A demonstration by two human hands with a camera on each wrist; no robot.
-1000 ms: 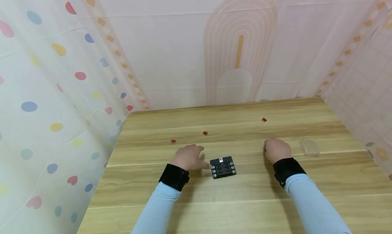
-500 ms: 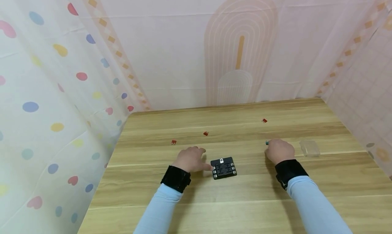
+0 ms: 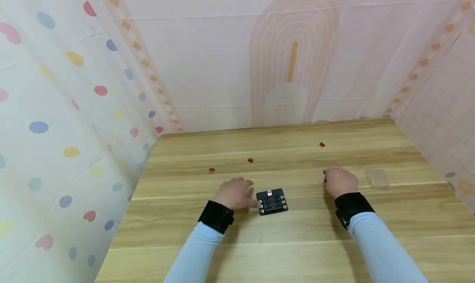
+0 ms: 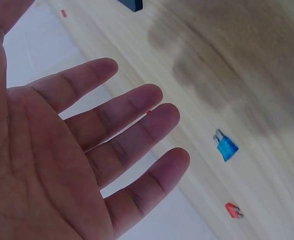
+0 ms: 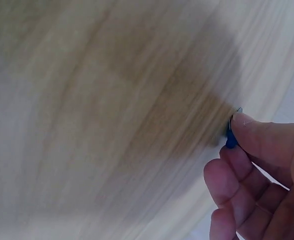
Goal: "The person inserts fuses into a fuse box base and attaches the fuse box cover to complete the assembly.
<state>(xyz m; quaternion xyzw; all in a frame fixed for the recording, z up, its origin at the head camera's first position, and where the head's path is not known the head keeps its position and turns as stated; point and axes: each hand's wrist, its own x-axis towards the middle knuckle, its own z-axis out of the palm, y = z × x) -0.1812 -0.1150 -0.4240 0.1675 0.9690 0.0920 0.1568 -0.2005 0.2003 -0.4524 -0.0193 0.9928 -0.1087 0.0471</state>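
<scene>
The counter (image 3: pixel 289 250) is bounded along its back edge by a patterned curtain (image 3: pixel 215 68), and by curtain at its left and right edges too. A black block (image 3: pixel 272 201) with metal terminals along its sides is set near the middle, its front edge slightly slanted. Its left edge is met by the thumb tip of the left hand (image 3: pixel 235 193), which is held wide, fingers spread and almost straight; whether the block is pressed cannot be told.

By the right hand (image 3: pixel 339 182), a small held blue fuse (image 5: pixel 230 135) is pinched narrowly between thumb and forefinger, just above or on the wood; contact cannot be told. A broad stretch of bare wood is left between this hand and the block, and a deeper one in front of both. Just to the right of the hand, a transparent cover (image 3: pixel 377 178) is laid, well inside the right edge.

Beyond the hands, a left red fuse (image 3: pixel 211 170), a middle red fuse (image 3: pixel 250 160) and a far red fuse (image 3: pixel 321 144) are spread well apart, the last nearest the back edge. In the left wrist view, a loose blue fuse (image 4: pixel 226 147) is seen near the left red fuse, its prongs exposed.
</scene>
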